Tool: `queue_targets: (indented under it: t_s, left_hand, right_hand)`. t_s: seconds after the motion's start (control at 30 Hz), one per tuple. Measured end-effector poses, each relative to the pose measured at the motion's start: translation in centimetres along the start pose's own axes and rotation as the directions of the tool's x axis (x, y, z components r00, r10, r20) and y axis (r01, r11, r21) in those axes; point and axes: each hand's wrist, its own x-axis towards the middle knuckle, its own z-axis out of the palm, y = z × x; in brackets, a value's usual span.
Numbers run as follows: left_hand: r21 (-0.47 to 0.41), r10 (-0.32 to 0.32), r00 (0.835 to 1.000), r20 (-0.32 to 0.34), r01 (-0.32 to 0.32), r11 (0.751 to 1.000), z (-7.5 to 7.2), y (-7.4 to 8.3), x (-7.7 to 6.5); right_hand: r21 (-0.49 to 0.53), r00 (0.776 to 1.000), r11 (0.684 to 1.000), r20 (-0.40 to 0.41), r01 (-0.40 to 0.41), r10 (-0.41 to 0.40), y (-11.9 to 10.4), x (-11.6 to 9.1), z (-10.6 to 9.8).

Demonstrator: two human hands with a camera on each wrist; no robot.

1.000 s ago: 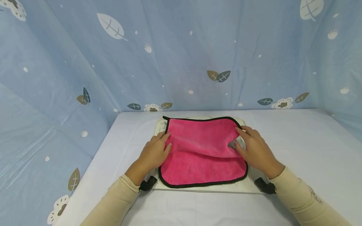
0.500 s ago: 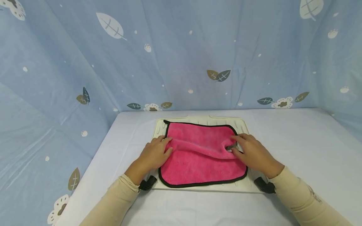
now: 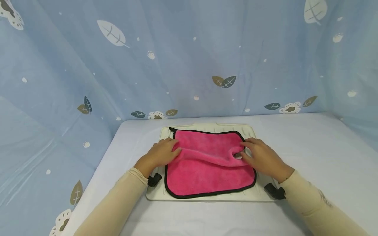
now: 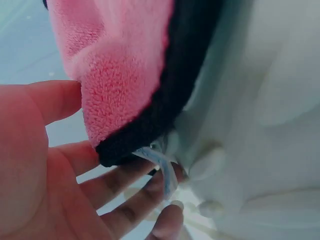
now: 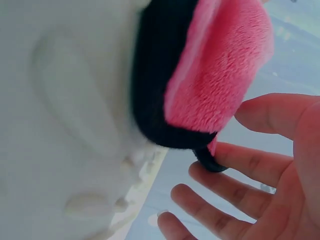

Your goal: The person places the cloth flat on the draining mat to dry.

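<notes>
A pink plush towel point(image 3: 206, 180) with black edging lies over a cream ridged tray point(image 3: 251, 196), with a raised fold running across its middle. My left hand point(image 3: 161, 152) pinches the towel's left edge between thumb and fingers. On the opposite side, my right hand point(image 3: 262, 158) pinches the right edge, where the cloth curls into a small loop. A pale tag point(image 4: 165, 172) hangs from the black edging in the left wrist view. In the right wrist view, the thumb meets the pink pile and the other fingers point(image 5: 245, 197) spread below the edging.
The tray rests on a table with a white cloth point(image 3: 298, 141). Behind it hangs a blue curtain point(image 3: 189, 59) printed with leaves and flowers. Black wrist-worn devices point(image 3: 274, 191) show beside the tray's near corners.
The towel's far edge has come nearer, uncovering the tray's back rim. Both hands drew slightly toward the person at first, and the middle fold has become narrower. The head view has shifted slightly.
</notes>
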Motion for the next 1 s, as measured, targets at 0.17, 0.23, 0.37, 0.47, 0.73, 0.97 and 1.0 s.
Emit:
queue_targets:
  t_s: [0.17, 0.23, 0.37, 0.47, 0.73, 0.97, 1.0]
  left_hand:
    - [0.012, -0.008, 1.000, -0.001, 0.008, 1.000, -0.5, -0.2, 0.5]
    - [0.004, -0.014, 1.000, -0.015, 0.014, 1.000, -0.6, -0.2, 0.5]
    - [-0.002, -0.006, 0.998, -0.067, 0.006, 1.000, -0.8, -0.4, 0.5]
    - [-0.003, -0.001, 0.994, -0.112, 0.000, 1.000, -0.9, -0.4, 0.6]
    - [0.013, -0.021, 0.991, -0.129, 0.023, 1.000, -1.1, -0.3, 1.1]
    - [0.017, -0.061, 0.997, -0.045, 0.062, 0.998, -1.1, -0.1, 1.8]
    - [0.015, -0.066, 0.997, -0.031, 0.067, 0.998, -1.1, -0.1, 1.9]
  right_hand:
    - [-0.014, 1.000, 1.000, 0.022, -0.011, 0.011, 0.2, 0.7, -0.2]
    - [-0.015, 1.000, 1.000, 0.022, -0.012, 0.013, 0.3, 0.9, -0.4]
    - [-0.026, 1.000, 0.999, 0.003, -0.019, 0.019, 0.4, 1.5, -0.7]
    - [-0.042, 0.999, 0.999, -0.030, -0.016, 0.015, 0.5, 2.0, -1.0]
    - [-0.085, 0.999, 0.996, -0.045, -0.024, 0.020, 0.6, 3.7, -1.1]
    - [-0.143, 0.995, 0.986, 0.036, -0.086, 0.092, 0.7, 5.0, -0.8]
    - [-0.148, 0.993, 0.984, 0.051, -0.096, 0.104, 0.7, 5.1, -0.7]
